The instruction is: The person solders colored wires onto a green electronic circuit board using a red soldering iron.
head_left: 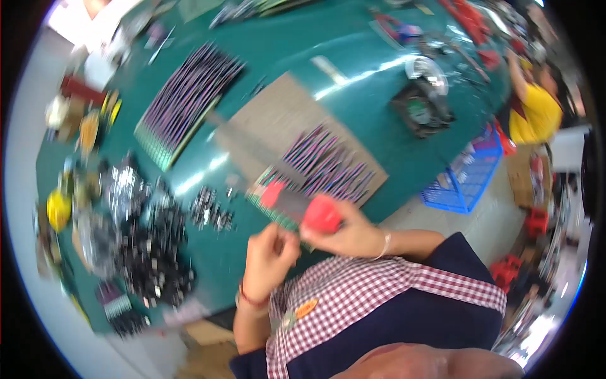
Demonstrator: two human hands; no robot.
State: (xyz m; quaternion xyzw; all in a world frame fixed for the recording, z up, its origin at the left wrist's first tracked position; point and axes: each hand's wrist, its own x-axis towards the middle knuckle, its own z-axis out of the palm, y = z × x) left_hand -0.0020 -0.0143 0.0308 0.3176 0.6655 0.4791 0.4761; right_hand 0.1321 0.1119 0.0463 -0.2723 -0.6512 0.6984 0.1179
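My right hand (pixel 353 235) is wrapped around a red-and-black tool (pixel 293 203), which is smeared by motion. From its front a blurred grey streak runs up and left over the cardboard sheet (pixel 252 123); I cannot tell what kind of tool it is. My left hand (pixel 270 252) is closed in a pinch just left of it, and whatever its fingers hold is hidden. In front of both hands lies a green strip (pixel 273 213) at the edge of several pink, black and green wires (pixel 328 161), spread on the cardboard.
On the green table (pixel 278 50), a second bundle of wires (pixel 189 95) lies far left. Small black parts (pixel 211 208) and a heap of black pieces (pixel 151 259) are at left. A black fan-like device (pixel 421 107) stands right, a blue basket (pixel 464 177) beyond. Someone in yellow (pixel 536 117) is far right.
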